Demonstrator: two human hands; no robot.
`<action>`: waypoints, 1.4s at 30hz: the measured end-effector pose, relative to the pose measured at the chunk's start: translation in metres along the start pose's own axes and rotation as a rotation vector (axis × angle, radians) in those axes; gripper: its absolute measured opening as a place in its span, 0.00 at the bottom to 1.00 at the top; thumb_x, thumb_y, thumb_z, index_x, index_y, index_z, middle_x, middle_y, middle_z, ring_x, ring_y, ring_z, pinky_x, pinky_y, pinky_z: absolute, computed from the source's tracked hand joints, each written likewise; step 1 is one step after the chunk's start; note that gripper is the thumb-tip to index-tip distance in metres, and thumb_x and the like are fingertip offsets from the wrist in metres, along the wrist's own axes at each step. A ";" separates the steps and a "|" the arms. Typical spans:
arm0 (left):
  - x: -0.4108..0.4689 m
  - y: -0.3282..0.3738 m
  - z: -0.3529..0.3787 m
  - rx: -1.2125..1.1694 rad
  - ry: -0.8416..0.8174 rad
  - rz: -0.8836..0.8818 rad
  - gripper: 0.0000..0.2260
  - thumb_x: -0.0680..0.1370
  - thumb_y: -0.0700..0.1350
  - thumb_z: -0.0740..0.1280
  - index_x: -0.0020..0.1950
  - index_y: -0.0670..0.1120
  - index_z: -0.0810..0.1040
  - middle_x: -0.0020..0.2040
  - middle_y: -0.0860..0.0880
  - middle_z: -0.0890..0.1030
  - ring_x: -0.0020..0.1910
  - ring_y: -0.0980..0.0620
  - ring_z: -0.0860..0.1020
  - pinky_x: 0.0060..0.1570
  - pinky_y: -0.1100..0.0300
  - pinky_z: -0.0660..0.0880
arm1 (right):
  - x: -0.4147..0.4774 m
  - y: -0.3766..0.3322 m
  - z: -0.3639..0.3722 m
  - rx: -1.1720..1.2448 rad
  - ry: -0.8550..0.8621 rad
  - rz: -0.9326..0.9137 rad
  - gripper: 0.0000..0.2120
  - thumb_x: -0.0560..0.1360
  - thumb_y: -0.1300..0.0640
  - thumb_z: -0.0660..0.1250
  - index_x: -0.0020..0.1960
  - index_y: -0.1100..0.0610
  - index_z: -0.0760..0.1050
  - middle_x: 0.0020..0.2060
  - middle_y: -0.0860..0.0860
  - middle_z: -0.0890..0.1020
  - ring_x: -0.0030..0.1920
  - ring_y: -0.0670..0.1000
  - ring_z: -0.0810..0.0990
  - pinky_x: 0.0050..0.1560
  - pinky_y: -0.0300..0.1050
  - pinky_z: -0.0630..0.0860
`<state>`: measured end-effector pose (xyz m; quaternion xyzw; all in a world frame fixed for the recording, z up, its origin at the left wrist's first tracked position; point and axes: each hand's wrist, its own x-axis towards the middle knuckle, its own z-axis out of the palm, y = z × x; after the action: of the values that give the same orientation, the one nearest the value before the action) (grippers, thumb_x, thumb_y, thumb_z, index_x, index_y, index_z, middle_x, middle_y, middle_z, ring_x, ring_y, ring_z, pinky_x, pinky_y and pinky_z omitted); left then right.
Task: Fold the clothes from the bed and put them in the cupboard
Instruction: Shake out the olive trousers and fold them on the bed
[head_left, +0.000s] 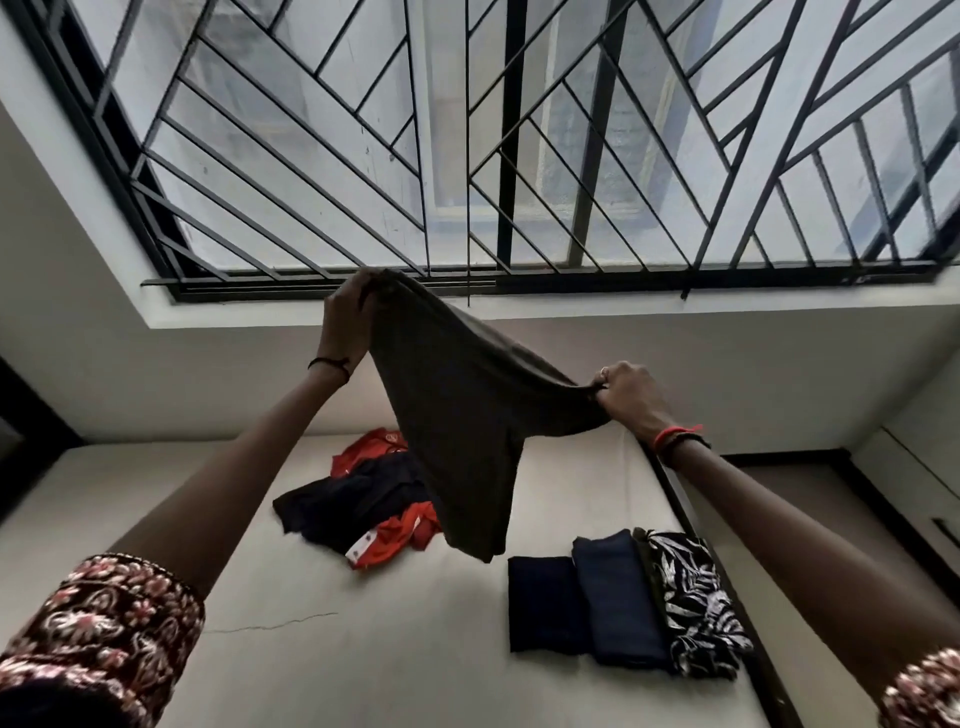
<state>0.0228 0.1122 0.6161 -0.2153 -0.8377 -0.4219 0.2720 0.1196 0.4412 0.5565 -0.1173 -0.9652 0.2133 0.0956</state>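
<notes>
A dark olive garment (462, 415) hangs in the air above the bed (322, 649). My left hand (348, 317) grips its upper left corner, raised high. My right hand (631, 397) pinches the other corner, lower and to the right. The cloth droops between them to a point over the mattress. Behind it on the bed lies an unfolded heap of a dark navy garment (353, 499) and a red one (395, 540). Three folded pieces sit side by side at the right: a navy one (545, 603), a blue one (618, 597) and a black-and-white leaf print (691, 603).
A large window with a black metal grille (519, 156) fills the wall behind the bed. A dark bed frame edge (727, 597) runs along the right side, with floor beyond it. A pale cabinet front with a dark handle (943, 535) stands at the far right.
</notes>
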 end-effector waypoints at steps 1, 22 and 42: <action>-0.009 0.003 -0.007 0.024 0.001 0.032 0.10 0.79 0.36 0.59 0.56 0.40 0.76 0.48 0.39 0.81 0.47 0.43 0.79 0.43 0.67 0.70 | -0.010 -0.006 0.003 0.004 -0.010 0.031 0.13 0.70 0.60 0.64 0.50 0.51 0.83 0.47 0.56 0.84 0.50 0.59 0.82 0.46 0.45 0.75; -0.049 0.012 -0.074 0.011 -0.325 -0.057 0.09 0.80 0.35 0.58 0.54 0.43 0.76 0.43 0.43 0.79 0.29 0.74 0.75 0.30 0.75 0.72 | -0.092 -0.044 0.041 1.225 -0.047 0.564 0.12 0.79 0.72 0.53 0.40 0.66 0.71 0.37 0.61 0.79 0.25 0.51 0.82 0.30 0.44 0.81; -0.002 -0.015 -0.020 0.016 -0.098 0.053 0.09 0.79 0.41 0.61 0.52 0.36 0.75 0.41 0.42 0.77 0.40 0.56 0.72 0.38 0.65 0.65 | 0.004 -0.018 0.043 1.278 0.343 0.428 0.11 0.75 0.71 0.58 0.42 0.61 0.77 0.42 0.62 0.80 0.34 0.51 0.84 0.40 0.42 0.81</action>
<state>0.0210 0.0873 0.6160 -0.2559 -0.8472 -0.3968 0.2434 0.1026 0.4101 0.5267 -0.2576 -0.5774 0.7324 0.2528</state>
